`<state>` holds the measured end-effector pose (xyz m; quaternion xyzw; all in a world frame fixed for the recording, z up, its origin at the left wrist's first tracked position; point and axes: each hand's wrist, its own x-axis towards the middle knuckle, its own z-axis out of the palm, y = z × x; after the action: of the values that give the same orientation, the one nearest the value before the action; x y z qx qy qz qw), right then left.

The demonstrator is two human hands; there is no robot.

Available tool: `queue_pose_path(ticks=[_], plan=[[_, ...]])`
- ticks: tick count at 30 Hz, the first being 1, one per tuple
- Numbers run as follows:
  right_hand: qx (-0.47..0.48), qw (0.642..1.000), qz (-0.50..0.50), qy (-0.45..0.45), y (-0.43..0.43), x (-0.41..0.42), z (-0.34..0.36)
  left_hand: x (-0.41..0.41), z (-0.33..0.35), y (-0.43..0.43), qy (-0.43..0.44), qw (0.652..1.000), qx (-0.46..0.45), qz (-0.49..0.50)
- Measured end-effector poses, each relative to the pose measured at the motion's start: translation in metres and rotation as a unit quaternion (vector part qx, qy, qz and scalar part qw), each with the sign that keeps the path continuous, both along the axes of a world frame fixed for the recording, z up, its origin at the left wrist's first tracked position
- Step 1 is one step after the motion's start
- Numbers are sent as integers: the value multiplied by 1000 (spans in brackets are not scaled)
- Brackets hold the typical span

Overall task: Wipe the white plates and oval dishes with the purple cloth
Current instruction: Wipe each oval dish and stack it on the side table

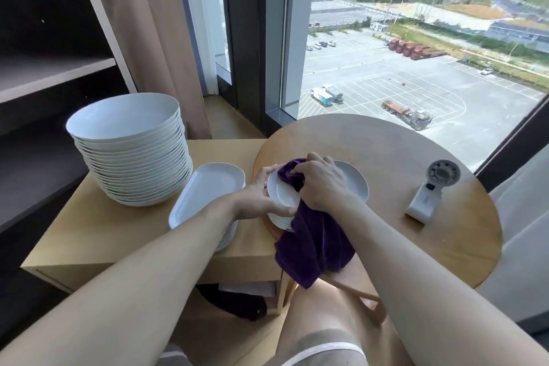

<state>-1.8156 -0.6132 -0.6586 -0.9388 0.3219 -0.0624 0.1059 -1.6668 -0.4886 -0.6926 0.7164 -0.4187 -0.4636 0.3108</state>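
No legible text, brand, number or sign anywhere in head view.
White handheld fan, near right edge of round wooden table: small dark-blue label patch on handle just below fan head, print too small to read.
Trucks in car park beyond window: any markings too distant to read.

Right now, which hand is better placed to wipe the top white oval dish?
Right. The right hand grips the purple cloth against the white oval dish; the left hand holds its rim.
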Motion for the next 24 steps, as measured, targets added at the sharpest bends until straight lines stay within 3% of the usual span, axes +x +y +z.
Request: queue_pose_path(ticks=[5,11,19,24], plan=[[9,996,-88,31,-24,-37,9,-3,5,1,-28,999,19,7],[3,993,-107,55,-30,-75,19,-6,5,2,-20,1000,3,17],[23,998,-21,50,-4,-78,16,-16,-2,13,-14,999,-15,33],[81,996,36,-7,24,-44,8,-17,-1,14,-10,999,-21,32]])
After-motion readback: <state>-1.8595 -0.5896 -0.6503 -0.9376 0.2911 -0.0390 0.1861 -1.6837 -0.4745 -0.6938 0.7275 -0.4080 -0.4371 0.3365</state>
